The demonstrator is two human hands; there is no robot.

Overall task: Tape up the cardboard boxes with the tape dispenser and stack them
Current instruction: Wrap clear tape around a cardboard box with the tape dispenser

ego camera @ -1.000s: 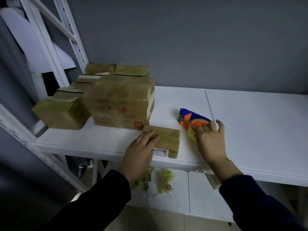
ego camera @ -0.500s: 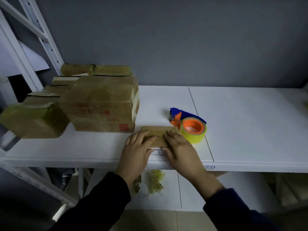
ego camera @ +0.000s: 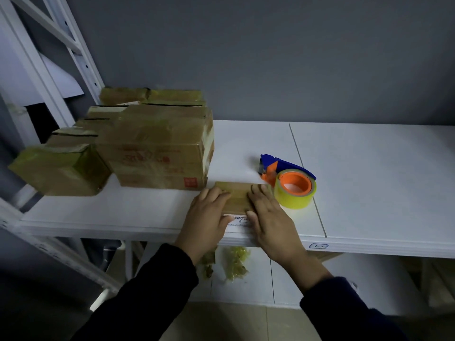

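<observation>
A grey wall (ego camera: 270, 57) fills the background behind a white shelf (ego camera: 369, 173), which is carried by a white metal rack frame (ego camera: 49, 77) on the left. A group of taped cardboard boxes (ego camera: 157, 148) is piled at the left end of the shelf, several deep towards the wall. One more taped box (ego camera: 59, 171) sits tilted just beside them, over the shelf's left edge. A lower shelf (ego camera: 290, 279) shows beneath.

Two arms in dark sleeves (ego camera: 152, 291) reach in from below. The left hand (ego camera: 206, 217) and the right hand (ego camera: 270, 217) lie side by side, a little apart, on a small flat cardboard box (ego camera: 237, 195). Their fingers are stretched flat over its top and their thumbs sit at its near edge. This small box rests on the shelf near the front rim, just right of the pile and touching or almost touching its lowest box.

The tape dispenser (ego camera: 290, 183), blue and orange with a yellowish roll of tape, lies on the shelf just right of the small box, free of both hands. Crumpled scraps of tape (ego camera: 235, 263) lie on the lower shelf below the hands. A small label (ego camera: 318, 246) reading "3-2" is stuck on the shelf's front rim.
</observation>
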